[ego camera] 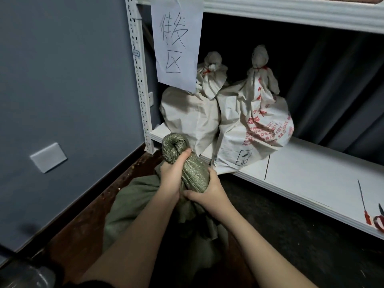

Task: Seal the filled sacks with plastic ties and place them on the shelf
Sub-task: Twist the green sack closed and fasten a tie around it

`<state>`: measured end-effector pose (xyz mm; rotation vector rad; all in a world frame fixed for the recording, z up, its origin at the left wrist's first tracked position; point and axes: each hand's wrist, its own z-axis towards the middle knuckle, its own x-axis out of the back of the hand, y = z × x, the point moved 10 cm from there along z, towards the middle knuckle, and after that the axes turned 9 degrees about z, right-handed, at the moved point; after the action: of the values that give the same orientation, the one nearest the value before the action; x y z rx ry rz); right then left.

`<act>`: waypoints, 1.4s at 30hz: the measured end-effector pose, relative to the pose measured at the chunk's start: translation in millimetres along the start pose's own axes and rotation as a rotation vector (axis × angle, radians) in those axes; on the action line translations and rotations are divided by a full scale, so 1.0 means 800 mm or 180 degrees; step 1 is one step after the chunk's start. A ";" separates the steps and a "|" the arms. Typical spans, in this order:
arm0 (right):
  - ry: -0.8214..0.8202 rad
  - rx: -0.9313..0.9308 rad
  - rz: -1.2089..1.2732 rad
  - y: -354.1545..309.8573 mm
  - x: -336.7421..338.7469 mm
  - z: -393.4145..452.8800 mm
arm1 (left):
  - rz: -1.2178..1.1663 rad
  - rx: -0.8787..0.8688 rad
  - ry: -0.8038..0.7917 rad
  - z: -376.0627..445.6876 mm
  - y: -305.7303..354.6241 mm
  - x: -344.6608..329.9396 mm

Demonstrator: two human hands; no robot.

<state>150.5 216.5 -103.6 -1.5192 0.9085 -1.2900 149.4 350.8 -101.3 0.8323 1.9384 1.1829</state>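
Right, both hands are wrapped tight around the twisted neck of the green woven sack (158, 206), one just below the other. The left hand (171, 175) grips higher up, thumb stretched toward the rolled knob of fabric at the top; the right hand (204, 191) clamps the neck from the other side, a little lower, fingers curled round the bunched weave. The two hands are touching, or very nearly so, at the base of the neck. No tie shows on this neck.

The sack's body slumps on the floor in front of the white shelf board (311, 171), and its neck rises to about the level of the board's front edge, near the board's left end. On that board, behind the neck, stand two white sacks side by side and touching: a plain white sack (187, 113) toward the left end, and a white sack with red print (255, 125) to its right. Both are cinched at the neck with red ties.

Above the plain one a handwritten paper sign (176, 40) hangs from the upper shelf. At the board's far right lie a red plastic tie (364, 206) and red-handled scissors (379, 221), well away from the sacks.
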 end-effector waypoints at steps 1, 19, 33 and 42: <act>0.0039 0.0073 -0.0111 -0.002 0.004 0.000 | 0.0003 -0.0003 0.0044 -0.001 0.000 0.001; 0.0680 0.0819 0.0278 0.003 0.041 -0.070 | -0.0398 0.0358 -0.0611 -0.052 0.000 -0.047; 0.0614 0.0896 -0.2593 0.011 0.073 -0.076 | 0.0381 -0.0111 -0.1063 -0.065 0.008 -0.088; -0.0534 0.0188 0.0655 -0.017 0.104 -0.049 | 0.1413 -0.0972 -0.0880 -0.041 0.036 -0.121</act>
<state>126.3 135.5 -63.7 -1.4246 0.8849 -1.0175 179.1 268.6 -41.2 1.2214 1.3438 1.4828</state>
